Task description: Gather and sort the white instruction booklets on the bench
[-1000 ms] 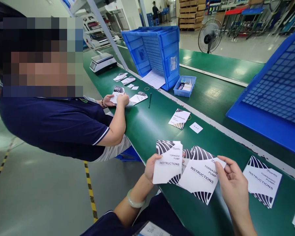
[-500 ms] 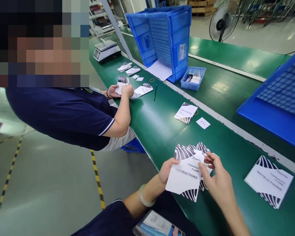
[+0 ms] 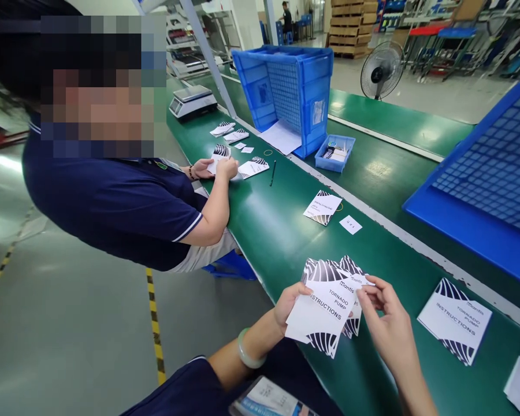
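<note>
My left hand (image 3: 287,305) grips the lower left edge of a stack of white instruction booklets (image 3: 325,306) with black striped corners, printed "TORNADO PUMP INSTRUCTIONS". My right hand (image 3: 383,318) pinches the stack's right edge with thumb and fingertips. The booklets are fanned a little and held just above the near edge of the green table (image 3: 277,231). A pale bangle (image 3: 248,352) circles my left wrist.
Another booklet (image 3: 455,319) lies to the right, one more (image 3: 323,207) farther up beside a small white slip (image 3: 351,224). A co-worker in a dark blue shirt (image 3: 121,202) handles booklets (image 3: 221,155) at left. Blue crates (image 3: 286,92), a small blue tray (image 3: 330,153), a scale (image 3: 193,102) and a fan (image 3: 382,68) stand beyond.
One second ago my hands held two booklets apart. They have come together into one stack, and my right hand now pinches its right edge.
</note>
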{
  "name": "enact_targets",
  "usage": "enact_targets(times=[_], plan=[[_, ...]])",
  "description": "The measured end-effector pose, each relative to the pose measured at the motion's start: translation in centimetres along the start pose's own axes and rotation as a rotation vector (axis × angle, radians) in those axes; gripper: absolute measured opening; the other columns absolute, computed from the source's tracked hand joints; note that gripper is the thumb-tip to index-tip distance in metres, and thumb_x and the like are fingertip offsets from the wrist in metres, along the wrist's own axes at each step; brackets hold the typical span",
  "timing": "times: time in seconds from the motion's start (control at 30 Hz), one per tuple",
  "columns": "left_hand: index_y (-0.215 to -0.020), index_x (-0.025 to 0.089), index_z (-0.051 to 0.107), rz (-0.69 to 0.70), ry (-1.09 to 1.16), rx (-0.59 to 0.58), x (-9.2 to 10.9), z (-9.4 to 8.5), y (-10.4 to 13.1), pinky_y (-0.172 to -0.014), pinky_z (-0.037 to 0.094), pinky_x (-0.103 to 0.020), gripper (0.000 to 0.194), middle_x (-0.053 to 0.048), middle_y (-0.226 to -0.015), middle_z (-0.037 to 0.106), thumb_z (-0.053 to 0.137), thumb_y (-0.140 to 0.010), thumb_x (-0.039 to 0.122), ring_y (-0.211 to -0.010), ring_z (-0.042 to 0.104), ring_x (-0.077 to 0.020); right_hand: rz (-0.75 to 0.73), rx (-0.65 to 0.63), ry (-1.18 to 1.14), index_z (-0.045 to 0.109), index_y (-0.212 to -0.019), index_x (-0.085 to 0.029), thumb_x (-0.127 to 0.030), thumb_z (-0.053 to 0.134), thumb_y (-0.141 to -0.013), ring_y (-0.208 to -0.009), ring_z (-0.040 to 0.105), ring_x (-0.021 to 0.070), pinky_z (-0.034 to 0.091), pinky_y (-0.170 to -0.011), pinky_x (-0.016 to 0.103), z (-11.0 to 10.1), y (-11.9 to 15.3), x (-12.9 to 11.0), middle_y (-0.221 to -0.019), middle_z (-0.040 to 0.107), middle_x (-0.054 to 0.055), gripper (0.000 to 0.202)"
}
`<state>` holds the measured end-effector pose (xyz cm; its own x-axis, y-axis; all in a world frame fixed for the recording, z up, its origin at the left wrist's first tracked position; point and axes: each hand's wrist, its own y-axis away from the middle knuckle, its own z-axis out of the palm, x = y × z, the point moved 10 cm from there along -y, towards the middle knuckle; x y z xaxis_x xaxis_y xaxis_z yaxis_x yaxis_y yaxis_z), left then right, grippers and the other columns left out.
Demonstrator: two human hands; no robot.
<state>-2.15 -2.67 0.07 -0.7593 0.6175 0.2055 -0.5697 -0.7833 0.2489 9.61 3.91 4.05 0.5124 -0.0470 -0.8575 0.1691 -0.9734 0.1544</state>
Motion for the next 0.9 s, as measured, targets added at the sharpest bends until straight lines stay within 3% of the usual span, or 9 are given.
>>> enact_targets(times=[0.1, 0.2, 0.27, 0.37, 0.47, 0.53, 0.63, 0.73, 0.9], plan=[[-0.130, -0.005, 0.045, 0.036, 0.004, 0.048, -0.1, -1.4, 0.1, -0.094, 0.035, -0.042, 0.068, -0.021, -0.112, 0.065, 0.044, -0.071, 0.030, -0.106, 0.058, -0.0342, -0.027, -0.010, -0.022, 0.055, -0.113, -0.021, -0.050, 0.054, -0.084, -0.074, 0.059, 0.0175, 0.049, -0.061, 0.026, 0.6, -0.1, 0.0, -0.087, 0.062, 0.005, 0.041], [-0.127, -0.006, 0.048, 0.038, 0.021, 0.067, 0.1, -2.6, 0.4, -0.088, 0.039, -0.038, 0.067, -0.020, -0.103, 0.068, 0.044, -0.072, 0.031, -0.097, 0.062, -0.0322, -0.006, 0.070, -0.155, 0.059, -0.109, -0.019, -0.050, 0.057, -0.083, -0.079, 0.059, 0.0187, 0.051, -0.066, 0.027, -0.9, -0.3, 0.4, -0.087, 0.061, 0.006, 0.040], [-0.128, -0.006, 0.047, 0.068, 0.031, 0.062, 1.4, -2.7, 1.0, -0.086, 0.040, -0.038, 0.068, -0.020, -0.103, 0.068, 0.043, -0.072, 0.032, -0.096, 0.062, -0.0320, 0.048, 0.112, -0.256, 0.060, -0.107, -0.019, -0.050, 0.062, -0.080, -0.082, 0.060, 0.0193, 0.051, -0.065, 0.026, -2.3, -0.6, 1.0, -0.091, 0.062, 0.007, 0.041], [-0.135, -0.003, 0.039, 0.206, 0.026, 0.054, 4.9, -2.0, 2.6, -0.094, 0.037, -0.044, 0.074, -0.021, -0.122, 0.059, 0.041, -0.071, 0.034, -0.110, 0.056, -0.0350, 0.103, 0.165, -0.300, 0.062, -0.104, -0.021, -0.050, 0.065, -0.077, -0.083, 0.061, 0.0197, 0.052, -0.065, 0.026, -3.8, -1.4, 2.1, -0.095, 0.064, 0.007, 0.040], [-0.140, 0.003, 0.033, 0.356, 0.003, 0.073, 8.2, -1.5, 4.2, -0.100, 0.032, -0.050, 0.075, -0.021, -0.137, 0.047, 0.039, -0.072, 0.033, -0.120, 0.048, -0.0364, 0.056, 0.183, -0.117, 0.061, -0.105, -0.019, -0.051, 0.059, -0.081, -0.085, 0.061, 0.0224, 0.052, -0.071, 0.033, -3.6, -2.6, 3.1, -0.098, 0.064, 0.008, 0.040], [-0.140, 0.004, 0.033, 0.389, -0.002, 0.087, 8.9, -1.6, 4.6, -0.101, 0.031, -0.051, 0.072, -0.020, -0.137, 0.046, 0.037, -0.074, 0.032, -0.121, 0.048, -0.0359, -0.022, 0.205, 0.138, 0.061, -0.104, -0.018, -0.052, 0.052, -0.083, -0.094, 0.059, 0.0274, 0.049, -0.074, 0.039, -3.0, -2.9, 3.5, -0.106, 0.061, 0.011, 0.041], [-0.138, 0.000, 0.036, 0.305, 0.024, 0.061, 7.3, -1.9, 3.6, -0.100, 0.031, -0.050, 0.072, -0.023, -0.131, 0.052, 0.038, -0.074, 0.034, -0.118, 0.050, -0.0363, -0.069, 0.212, 0.306, 0.059, -0.106, -0.019, -0.053, 0.046, -0.085, -0.108, 0.053, 0.0304, 0.048, -0.069, 0.036, -1.8, -2.4, 4.0, -0.120, 0.055, 0.013, 0.042], [-0.134, -0.004, 0.040, 0.115, 0.048, 0.009, 3.6, -1.4, 1.6, -0.097, 0.035, -0.044, 0.074, -0.024, -0.122, 0.057, 0.042, -0.071, 0.036, -0.113, 0.054, -0.0353, 0.023, 0.077, 0.181, 0.055, -0.113, -0.024, -0.055, 0.045, -0.086, -0.104, 0.055, 0.0262, 0.048, -0.060, 0.029, 0.0, -1.4, 4.4, -0.121, 0.057, 0.008, 0.042], [-0.126, -0.005, 0.050, -0.026, 0.044, 0.035, -0.9, -0.7, -0.6, -0.092, 0.038, -0.037, 0.066, -0.021, -0.115, 0.063, 0.044, -0.070, 0.030, -0.109, 0.058, -0.0319, 0.033, -0.076, 0.040, 0.048, -0.124, -0.024, -0.053, 0.052, -0.083, -0.098, 0.059, 0.0236, 0.052, -0.071, 0.030, 2.5, 0.1, 2.0, -0.115, 0.059, 0.008, 0.050]])
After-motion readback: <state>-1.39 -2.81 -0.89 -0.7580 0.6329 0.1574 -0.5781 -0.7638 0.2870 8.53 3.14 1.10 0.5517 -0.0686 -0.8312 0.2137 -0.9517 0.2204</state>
